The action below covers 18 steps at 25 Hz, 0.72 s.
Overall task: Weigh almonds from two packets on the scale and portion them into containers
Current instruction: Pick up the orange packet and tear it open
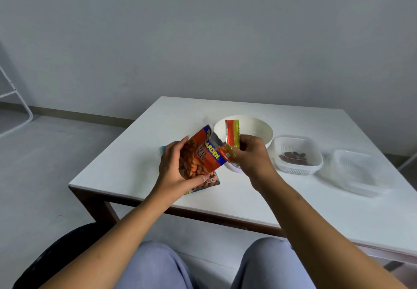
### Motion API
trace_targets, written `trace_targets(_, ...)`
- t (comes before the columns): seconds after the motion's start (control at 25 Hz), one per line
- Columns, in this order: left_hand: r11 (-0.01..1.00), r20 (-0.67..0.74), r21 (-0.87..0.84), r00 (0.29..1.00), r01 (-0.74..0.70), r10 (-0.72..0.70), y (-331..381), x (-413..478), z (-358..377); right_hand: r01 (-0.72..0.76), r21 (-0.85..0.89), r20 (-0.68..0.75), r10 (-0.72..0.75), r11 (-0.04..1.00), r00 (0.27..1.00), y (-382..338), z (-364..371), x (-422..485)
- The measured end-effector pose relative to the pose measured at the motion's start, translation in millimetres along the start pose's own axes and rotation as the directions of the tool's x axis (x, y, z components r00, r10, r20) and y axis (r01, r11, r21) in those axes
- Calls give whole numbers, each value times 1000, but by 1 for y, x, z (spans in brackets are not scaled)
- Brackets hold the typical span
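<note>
Both grips are closed: your left hand clasps the packet above the bench, your right hand pinches its torn strip. You're opening it over the bowl, which probably sits on the scale, mostly hidden. Next, finish the tear and pour. One container holds almonds; the second packet lies beneath.

Glossy foil packet (silver inside), smooth white table.
</note>
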State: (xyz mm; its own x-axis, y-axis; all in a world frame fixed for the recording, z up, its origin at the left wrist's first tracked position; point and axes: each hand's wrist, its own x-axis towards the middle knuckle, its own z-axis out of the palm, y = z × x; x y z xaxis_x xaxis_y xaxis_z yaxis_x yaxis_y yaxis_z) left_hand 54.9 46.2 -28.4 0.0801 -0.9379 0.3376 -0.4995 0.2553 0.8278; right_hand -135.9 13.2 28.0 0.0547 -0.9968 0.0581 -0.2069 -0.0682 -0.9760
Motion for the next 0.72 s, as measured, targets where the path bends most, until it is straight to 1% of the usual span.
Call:
trace_targets(0.04, 981, 21, -148, 992, 129, -127, 7, 2, 0, 63, -26, -34, -64, 998, 997, -2, -3, 2)
trace_targets(0.08, 907, 64, -330, 964, 263, -256, 15, 6, -1, 163, -85, -53, -168, 983, 984, -4, -7, 4)
trace_targets(0.12, 772, 134, -507, 920, 382, -368, 25, 11, -4, 279, -160, -62, -292, 947, 955, -9, -10, 6)
trace_targets(0.16, 607, 226, -637, 868, 475, -443, 35, 18, -8, 390, -255, -60, -417, 885, 907, -15, -13, 9)
trace_targets(0.2, 456, 332, -694, 810, 556, -483, 47, 28, -13, 483, -339, -39, -525, 808, 850, -21, -16, 12)
trace_targets(0.24, 322, 436, -715, 756, 620, -489, 55, 38, -17, 557, -396, -5, -608, 730, 794, -29, -18, 16)
trace_targets(0.28, 202, 518, -726, 716, 657, -468, 60, 49, -19, 621, -431, 37, -674, 655, 737, -36, -20, 21)
trace_targets(0.32, 113, 565, -740, 703, 664, -431, 62, 59, -20, 675, -449, 82, -725, 585, 684, -43, -22, 26)
trace_targets(0.36, 53, 580, -758, 710, 650, -398, 65, 68, -18, 715, -457, 127, -757, 529, 641, -47, -23, 32)
trace_targets(0.4, 35, 567, -780, 729, 625, -384, 67, 76, -13, 741, -463, 170, -771, 486, 613, -50, -25, 38)
trace_targets(0.44, 39, 541, -802, 752, 596, -377, 69, 81, -7, 754, -468, 205, -773, 461, 600, -49, -27, 44)
trace_targets(0.48, 56, 508, -823, 776, 566, -374, 72, 86, -1, 757, -468, 230, -764, 456, 603, -46, -29, 50)
trace_targets(0.52, 68, 474, -844, 799, 532, -370, 74, 90, 4, 749, -461, 247, -742, 476, 624, -42, -31, 57)
trace_targets(0.6, 91, 378, -890, 833, 448, -403, 72, 99, 13, 700, -445, 254, -670, 559, 697, -30, -38, 67)
trace_targets(0.64, 127, 327, -901, 841, 415, -431, 69, 105, 18, 669, -443, 229, -646, 597, 728, -24, -42, 71)
trace_targets(0.72, 197, 254, -903, 843, 382, -474, 60, 116, 29, 618, -404, 119, -631, 675, 767, -12, -50, 78)
